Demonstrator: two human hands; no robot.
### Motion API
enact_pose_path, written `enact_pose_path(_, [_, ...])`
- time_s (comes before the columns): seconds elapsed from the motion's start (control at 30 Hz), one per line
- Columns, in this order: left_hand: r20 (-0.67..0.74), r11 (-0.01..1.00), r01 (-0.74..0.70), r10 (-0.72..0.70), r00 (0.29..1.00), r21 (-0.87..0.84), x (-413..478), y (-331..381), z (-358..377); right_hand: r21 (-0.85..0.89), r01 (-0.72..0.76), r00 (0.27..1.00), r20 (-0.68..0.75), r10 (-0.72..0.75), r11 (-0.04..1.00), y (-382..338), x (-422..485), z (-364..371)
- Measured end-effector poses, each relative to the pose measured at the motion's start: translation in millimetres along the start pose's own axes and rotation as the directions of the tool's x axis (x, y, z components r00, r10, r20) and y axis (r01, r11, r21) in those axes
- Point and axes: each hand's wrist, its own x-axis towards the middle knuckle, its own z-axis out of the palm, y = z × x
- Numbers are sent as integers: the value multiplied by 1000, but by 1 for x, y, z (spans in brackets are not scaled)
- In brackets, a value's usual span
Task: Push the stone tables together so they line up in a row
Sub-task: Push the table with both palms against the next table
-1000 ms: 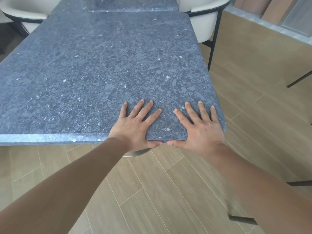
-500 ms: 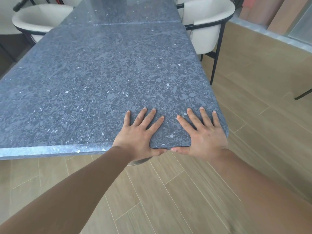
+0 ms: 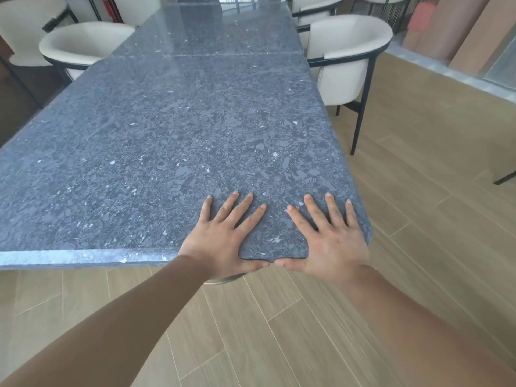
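The near stone table [image 3: 181, 135] has a dark blue-grey speckled top that fills the middle of the view. Its far edge meets a second stone table [image 3: 212, 34] along a thin seam, and the right sides look about in line. My left hand [image 3: 220, 238] lies flat on the near table's front right part with its fingers spread. My right hand [image 3: 329, 241] lies flat beside it, close to the rounded front right corner. Both thumbs rest along the front edge, almost touching each other.
A cream chair with a black frame [image 3: 349, 60] stands close to the table's right side. Another cream chair [image 3: 81, 46] sits at the left, with more behind. A metal table base [image 3: 223, 280] shows under the front edge. Wood-look floor tiles [image 3: 418, 219] spread right and below.
The view has lifted, so more of the far table and the chairs shows. Both hands keep the same flat hold at the front edge.
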Motion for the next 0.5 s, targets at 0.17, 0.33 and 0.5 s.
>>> enact_pose_path(0.17, [-76, 990, -7, -4, 997, -138, -1, -7, -4, 38, 3, 999, -38, -2, 999, 1, 1, 2])
enact_pose_path(0.33, [-225, 848, 81, -230, 947, -524, -2, -11, -5, 437, -86, 986, -89, 139, 895, 10, 3, -5])
enact_pose_path(0.5, [-137, 508, 240, -596, 791, -827, -27, 27, -38, 834, -199, 952, 40, 304, 515, 22, 4, -29])
